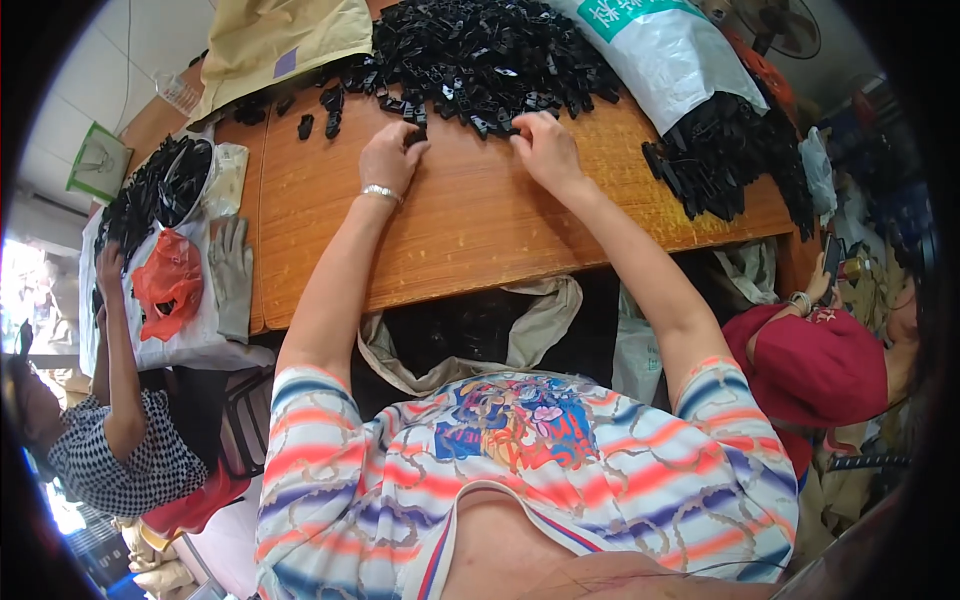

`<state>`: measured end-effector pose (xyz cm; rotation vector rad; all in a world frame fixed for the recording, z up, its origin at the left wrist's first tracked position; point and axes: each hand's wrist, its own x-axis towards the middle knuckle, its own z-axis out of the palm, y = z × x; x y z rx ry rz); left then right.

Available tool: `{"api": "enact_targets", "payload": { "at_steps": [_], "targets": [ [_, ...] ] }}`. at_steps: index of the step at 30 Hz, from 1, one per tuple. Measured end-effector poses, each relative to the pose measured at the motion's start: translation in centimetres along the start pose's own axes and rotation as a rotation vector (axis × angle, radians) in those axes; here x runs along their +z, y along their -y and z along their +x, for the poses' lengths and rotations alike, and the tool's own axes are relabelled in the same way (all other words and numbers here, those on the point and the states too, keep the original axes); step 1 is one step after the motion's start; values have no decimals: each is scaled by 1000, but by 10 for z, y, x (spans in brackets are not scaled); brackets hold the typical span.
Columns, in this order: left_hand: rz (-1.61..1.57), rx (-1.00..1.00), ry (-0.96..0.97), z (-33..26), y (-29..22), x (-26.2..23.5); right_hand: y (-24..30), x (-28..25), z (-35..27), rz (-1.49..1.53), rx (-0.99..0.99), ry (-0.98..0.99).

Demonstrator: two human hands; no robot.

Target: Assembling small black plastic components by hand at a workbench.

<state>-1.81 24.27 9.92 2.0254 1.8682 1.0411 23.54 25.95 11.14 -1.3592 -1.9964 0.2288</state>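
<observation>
A big heap of small black plastic pieces [480, 60], clip-like in shape, covers the far middle of the wooden table [450, 220]. At the heap's near left edge, my left hand [390, 160] pinches one black plastic piece [417, 135] between thumb and fingers. My right hand [550, 152] is at the near right edge of the heap, its thumb and forefinger closed on a black piece that the fingers mostly hide. Bare tabletop lies between the two hands. A few loose black pieces [333, 110] sit left of the heap.
A yellowish sack [285, 45] lies at the far left; a white-and-green sack [670, 70] spills longer black parts [720, 150] at the right. An open cloth bag [545, 325] hangs below the table's front edge. Co-workers [120, 440] [815, 360] sit on both sides. A red plastic bag [168, 285] and grey glove [231, 280] lie left.
</observation>
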Motion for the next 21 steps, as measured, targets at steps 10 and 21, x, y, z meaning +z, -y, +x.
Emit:
{"api": "enact_targets", "payload": {
  "at_steps": [10, 21],
  "targets": [
    [185, 435, 2, -54, -19, -13, 25, 27, 15, -153, 87, 284],
    [80, 369, -107, -71, -23, -18, 73, 18, -7, -280, -35, 544]
  ]
}}
